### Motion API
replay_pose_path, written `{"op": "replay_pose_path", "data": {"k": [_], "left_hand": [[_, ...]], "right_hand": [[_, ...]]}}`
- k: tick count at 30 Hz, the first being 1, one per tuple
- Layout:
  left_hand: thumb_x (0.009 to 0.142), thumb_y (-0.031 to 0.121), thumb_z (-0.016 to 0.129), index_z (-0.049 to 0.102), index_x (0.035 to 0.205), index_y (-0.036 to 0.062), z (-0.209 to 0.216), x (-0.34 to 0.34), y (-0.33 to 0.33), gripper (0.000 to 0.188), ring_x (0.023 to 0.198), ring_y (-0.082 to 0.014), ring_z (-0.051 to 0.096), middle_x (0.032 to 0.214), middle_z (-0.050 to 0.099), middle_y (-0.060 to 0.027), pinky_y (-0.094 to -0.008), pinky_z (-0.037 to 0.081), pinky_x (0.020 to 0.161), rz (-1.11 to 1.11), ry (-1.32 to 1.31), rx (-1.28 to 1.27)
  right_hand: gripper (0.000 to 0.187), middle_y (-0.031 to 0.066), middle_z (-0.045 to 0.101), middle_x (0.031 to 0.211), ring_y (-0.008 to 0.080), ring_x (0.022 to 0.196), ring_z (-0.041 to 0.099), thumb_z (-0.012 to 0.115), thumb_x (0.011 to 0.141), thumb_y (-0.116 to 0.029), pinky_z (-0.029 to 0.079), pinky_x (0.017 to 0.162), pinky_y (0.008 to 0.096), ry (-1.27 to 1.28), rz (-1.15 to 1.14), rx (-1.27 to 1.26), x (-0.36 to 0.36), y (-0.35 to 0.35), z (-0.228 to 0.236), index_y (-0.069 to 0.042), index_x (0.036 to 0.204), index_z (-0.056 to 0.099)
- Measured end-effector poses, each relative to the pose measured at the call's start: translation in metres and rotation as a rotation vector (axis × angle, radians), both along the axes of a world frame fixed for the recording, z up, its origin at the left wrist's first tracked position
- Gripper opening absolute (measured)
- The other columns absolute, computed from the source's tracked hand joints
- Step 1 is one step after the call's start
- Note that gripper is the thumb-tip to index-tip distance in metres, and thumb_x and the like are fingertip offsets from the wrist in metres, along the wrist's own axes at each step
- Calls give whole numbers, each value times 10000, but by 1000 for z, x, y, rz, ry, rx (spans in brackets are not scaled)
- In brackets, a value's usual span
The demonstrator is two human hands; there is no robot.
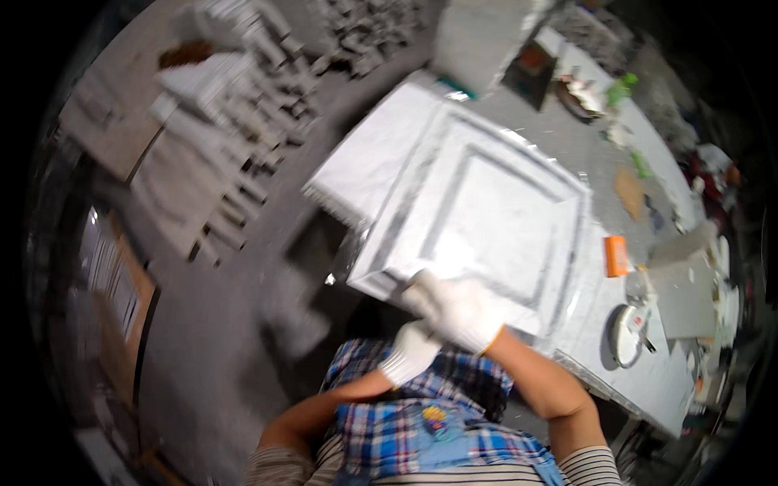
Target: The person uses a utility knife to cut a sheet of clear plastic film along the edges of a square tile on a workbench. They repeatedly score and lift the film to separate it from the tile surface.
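your gloves point(470, 314) look like matt knitted cloth, your apron point(377, 429) woven cloth; the framed panel point(506, 223) before you looks smooth and glossy, the floor point(203, 340) matt.

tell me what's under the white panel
A white surface seems to run under the panel from the left, a pale worktop from the right; what lies directly beneath is covered.

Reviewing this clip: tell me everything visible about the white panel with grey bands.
The white panel is roughly rectangular, with grey bands forming one rectangle inside another around a plain, partly glare-lit centre. It looks like stone, though blur leaves that uncertain. It seems to lie flat on the pale worktop, skewed in the view. The right grip, gloved in white, overlaps its near edge; contact is unclear.
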State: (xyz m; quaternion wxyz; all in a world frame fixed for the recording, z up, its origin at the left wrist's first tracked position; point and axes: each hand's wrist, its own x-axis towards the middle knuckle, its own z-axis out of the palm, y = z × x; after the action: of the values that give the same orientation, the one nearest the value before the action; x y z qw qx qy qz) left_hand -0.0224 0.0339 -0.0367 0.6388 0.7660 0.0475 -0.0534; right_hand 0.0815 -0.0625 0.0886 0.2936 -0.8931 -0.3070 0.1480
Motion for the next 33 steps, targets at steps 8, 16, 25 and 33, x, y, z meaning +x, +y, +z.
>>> {"op": "replay_pose_path", "data": {"k": [8,16,25,33], "left_hand": [[982,126,576,539,1240,-7,-45,-4,14,293,1152,-250,591,1224,612,-148,-385,486,963,-88,174,-673],[987,51,491,671,1068,-3,21,-16,18,204,845,-122,614,947,673,-37,-276,495,755,-171,154,-183],[1068,522,411,629,1122,-64,32,-27,28,628,941,-186,657,1045,698,-124,-324,520,831,-261,291,-666],[904,132,702,716,945,-45,62,-19,6,183,790,-119,631,910,713,-73,-259,487,701,-275,400,-372]], "right_hand": [[245,137,677,840,356,769,673,585,994,-338,535,685,440,-84,-114,246,-50,-13,-12,-103,1060,614],[319,170,684,976,377,886,660,582,960,-274,520,760,458,98,-292,337,-82,-49,-11,-93,1221,611],[496,185,723,1053,356,908,721,581,992,-331,583,785,384,365,-441,366,-133,-79,-37,-111,1430,505],[600,183,722,1001,371,777,713,569,977,-350,589,691,420,216,-401,346,-156,-86,-56,-189,1528,396]]}}
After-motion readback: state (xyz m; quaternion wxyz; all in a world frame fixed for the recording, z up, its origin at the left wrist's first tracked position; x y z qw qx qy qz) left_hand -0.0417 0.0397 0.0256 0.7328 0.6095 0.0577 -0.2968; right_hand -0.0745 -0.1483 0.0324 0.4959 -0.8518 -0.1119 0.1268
